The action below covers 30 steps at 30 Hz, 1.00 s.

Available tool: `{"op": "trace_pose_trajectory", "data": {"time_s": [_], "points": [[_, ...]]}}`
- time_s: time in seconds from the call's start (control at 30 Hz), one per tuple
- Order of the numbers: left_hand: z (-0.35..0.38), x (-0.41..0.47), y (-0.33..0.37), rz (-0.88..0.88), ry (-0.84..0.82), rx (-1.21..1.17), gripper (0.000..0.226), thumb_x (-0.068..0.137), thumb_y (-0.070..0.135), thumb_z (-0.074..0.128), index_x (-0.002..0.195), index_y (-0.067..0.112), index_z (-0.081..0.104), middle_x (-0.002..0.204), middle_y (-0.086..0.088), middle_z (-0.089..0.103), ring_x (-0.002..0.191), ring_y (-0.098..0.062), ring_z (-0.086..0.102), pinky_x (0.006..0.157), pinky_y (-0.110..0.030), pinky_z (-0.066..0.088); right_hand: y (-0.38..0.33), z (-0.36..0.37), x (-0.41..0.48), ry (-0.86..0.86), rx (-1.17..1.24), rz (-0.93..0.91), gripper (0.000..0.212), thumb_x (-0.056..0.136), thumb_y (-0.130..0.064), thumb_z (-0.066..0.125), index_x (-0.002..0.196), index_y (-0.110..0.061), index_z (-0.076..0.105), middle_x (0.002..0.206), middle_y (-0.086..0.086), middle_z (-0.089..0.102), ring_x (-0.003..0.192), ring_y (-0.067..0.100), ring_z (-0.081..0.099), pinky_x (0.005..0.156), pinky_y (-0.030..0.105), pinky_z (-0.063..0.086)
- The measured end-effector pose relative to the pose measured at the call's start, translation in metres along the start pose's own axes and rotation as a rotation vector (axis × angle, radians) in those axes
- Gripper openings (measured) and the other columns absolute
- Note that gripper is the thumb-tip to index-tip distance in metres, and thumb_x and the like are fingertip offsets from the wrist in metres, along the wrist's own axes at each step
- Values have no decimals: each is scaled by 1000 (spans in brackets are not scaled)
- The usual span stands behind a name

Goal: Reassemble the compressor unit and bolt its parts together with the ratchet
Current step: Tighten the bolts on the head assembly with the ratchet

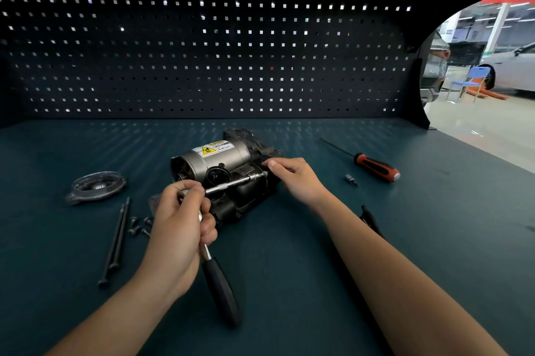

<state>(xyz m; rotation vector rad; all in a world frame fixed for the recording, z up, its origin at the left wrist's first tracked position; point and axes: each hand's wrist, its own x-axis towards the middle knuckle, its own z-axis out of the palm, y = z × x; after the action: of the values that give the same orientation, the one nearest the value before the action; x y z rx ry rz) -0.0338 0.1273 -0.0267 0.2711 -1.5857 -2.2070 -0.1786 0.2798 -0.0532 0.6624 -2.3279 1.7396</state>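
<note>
Head view: left hand (179, 211) grips the ratchet (221, 289) at its head, extension bar (231, 183) running up-right across the compressor unit (220, 158) just beyond on the desk (275, 283), tip meeting the right hand (292, 179), which clasps the unit's end.

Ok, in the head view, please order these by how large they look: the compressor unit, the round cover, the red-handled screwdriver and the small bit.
1. compressor unit
2. red-handled screwdriver and round cover: not ranked, as one is longer and the other broader
3. small bit
</note>
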Motion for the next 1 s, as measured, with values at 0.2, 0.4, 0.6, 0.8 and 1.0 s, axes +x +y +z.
{"op": "trace_pose_trajectory", "data": {"time_s": [0.2,0.4,0.6,0.8,1.0], "points": [[5,-7,-8,-89,82,-129,19,96,8,40,80,17,45,64,-1,39,36,-3,29,32,-14,24,1,0,0,10,-4,-5,25,95,-11,50,108,0,68,91,-9,62,78,-32,47,69,-8,32],[12,-16,-16,-204,178,-385,20,99,10,39,81,14,45,65,-2,38,35,-4,35,34,-11,29,-1,2,-1,18,-12,-12,24,95,-10,50,107,1,68,98,-3,64,82,-16,54,72,-4,35],[13,-20,-25,-280,181,-391,19,100,11,36,82,14,42,66,-2,37,33,-4,34,33,-11,29,-2,3,-2,25,-13,-8,24,95,-10,51,107,2,68,103,1,66,89,-6,55,73,-4,35],[10,-15,-19,-142,123,-186,20,98,10,39,82,19,45,68,-2,39,35,-4,33,33,-16,28,-3,3,-4,25,-13,5,24,95,-11,51,107,0,68,108,6,68,96,0,56,75,-4,35],[-6,-7,-16,-19,-27,224,15,99,23,38,86,29,45,60,-1,51,34,-8,44,38,-22,35,-6,1,-3,-11,-21,56,26,95,-10,49,112,-4,67,113,2,65,100,-3,51,72,-8,31]]}}
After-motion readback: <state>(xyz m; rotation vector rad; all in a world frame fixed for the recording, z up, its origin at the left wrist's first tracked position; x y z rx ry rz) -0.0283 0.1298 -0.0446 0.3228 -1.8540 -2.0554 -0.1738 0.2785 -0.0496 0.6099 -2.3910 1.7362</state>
